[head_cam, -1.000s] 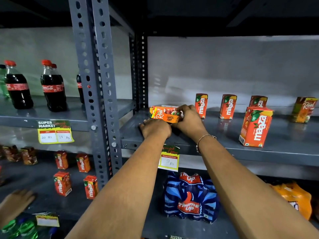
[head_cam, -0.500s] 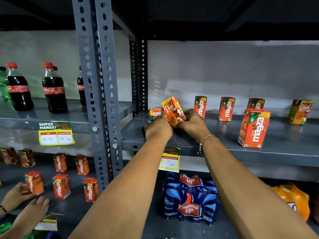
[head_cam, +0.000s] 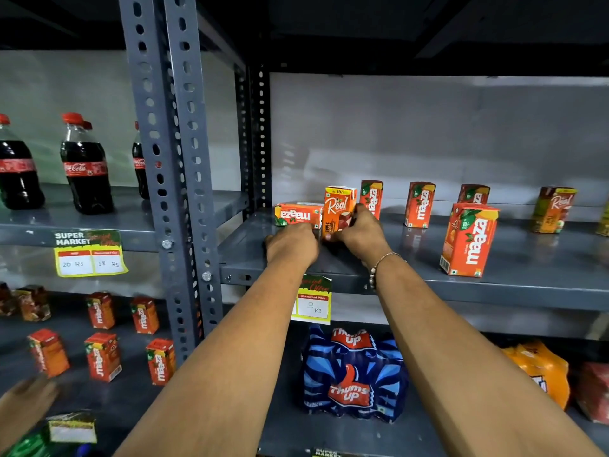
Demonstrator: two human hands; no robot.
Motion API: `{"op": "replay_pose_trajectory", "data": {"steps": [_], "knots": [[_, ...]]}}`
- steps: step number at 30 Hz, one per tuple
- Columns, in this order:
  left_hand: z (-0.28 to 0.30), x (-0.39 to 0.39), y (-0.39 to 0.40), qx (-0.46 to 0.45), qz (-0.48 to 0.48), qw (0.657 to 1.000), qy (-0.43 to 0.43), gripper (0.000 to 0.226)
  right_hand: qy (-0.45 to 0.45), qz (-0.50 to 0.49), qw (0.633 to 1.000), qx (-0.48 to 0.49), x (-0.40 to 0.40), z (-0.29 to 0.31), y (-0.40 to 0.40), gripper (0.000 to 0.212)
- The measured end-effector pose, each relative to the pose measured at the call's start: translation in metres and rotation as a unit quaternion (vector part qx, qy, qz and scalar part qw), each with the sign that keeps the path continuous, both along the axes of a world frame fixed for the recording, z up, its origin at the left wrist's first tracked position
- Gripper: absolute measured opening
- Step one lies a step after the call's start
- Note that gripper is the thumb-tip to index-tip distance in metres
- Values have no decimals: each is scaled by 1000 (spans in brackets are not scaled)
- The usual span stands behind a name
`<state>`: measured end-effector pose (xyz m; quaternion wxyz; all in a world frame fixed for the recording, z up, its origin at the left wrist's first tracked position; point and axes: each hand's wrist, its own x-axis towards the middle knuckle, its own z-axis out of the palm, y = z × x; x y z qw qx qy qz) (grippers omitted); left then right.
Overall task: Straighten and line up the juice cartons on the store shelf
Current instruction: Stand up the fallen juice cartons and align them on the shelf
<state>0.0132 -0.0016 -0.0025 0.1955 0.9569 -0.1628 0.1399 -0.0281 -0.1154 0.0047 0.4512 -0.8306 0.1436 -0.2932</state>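
An orange Real apple carton (head_cam: pixel 336 206) stands upright on the grey shelf (head_cam: pixel 412 275), and my right hand (head_cam: pixel 361 234) grips its lower right side. My left hand (head_cam: pixel 291 242) rests at the carton's lower left, fingers curled against its base. Behind my left hand a Maaza carton (head_cam: pixel 298 214) lies on its side. Upright Maaza cartons stand along the back (head_cam: pixel 371 197), (head_cam: pixel 420 204), (head_cam: pixel 473 193). A bigger-looking Maaza carton (head_cam: pixel 469 239) stands nearer the front. A darker Real carton (head_cam: pixel 553 209) stands at the right.
A perforated grey upright (head_cam: pixel 174 179) splits the shelving. Cola bottles (head_cam: pixel 84 164) stand on the left shelf. Below are several Maaza cartons (head_cam: pixel 102 356), a Thums Up multipack (head_cam: pixel 354 374) and an orange pack (head_cam: pixel 540 371). Another person's hand (head_cam: pixel 26 399) shows at bottom left.
The Real carton went from lying on its side, through a tilt, to standing upright on the shelf. The lying Maaza carton behind it came into sight. The other person's hands moved.
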Motion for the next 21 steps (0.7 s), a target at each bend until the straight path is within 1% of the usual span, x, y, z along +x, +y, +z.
{"op": "replay_pose_trajectory", "data": {"steps": [3, 7, 12, 15, 17, 21], "knots": [[2, -2, -1, 1, 19, 1000, 10, 29, -1, -6, 1000, -17, 1, -1, -1, 60], [3, -5, -1, 2, 19, 1000, 16, 26, 8, -15, 999, -37, 2, -1, -2, 54], [2, -5, 0, -7, 5, 1000, 9, 31, -12, -26, 999, -46, -3, 0, 4, 49], [2, -5, 2, -23, -3, 1000, -8, 35, -54, -27, 997, -40, -11, 3, 10, 38], [3, -7, 4, -33, -12, 999, -18, 38, -78, -30, 995, -49, -16, 6, 14, 37], [20, -19, -1, -51, -24, 993, -102, 32, -124, -59, 989, -57, -25, 28, 12, 40]]}}
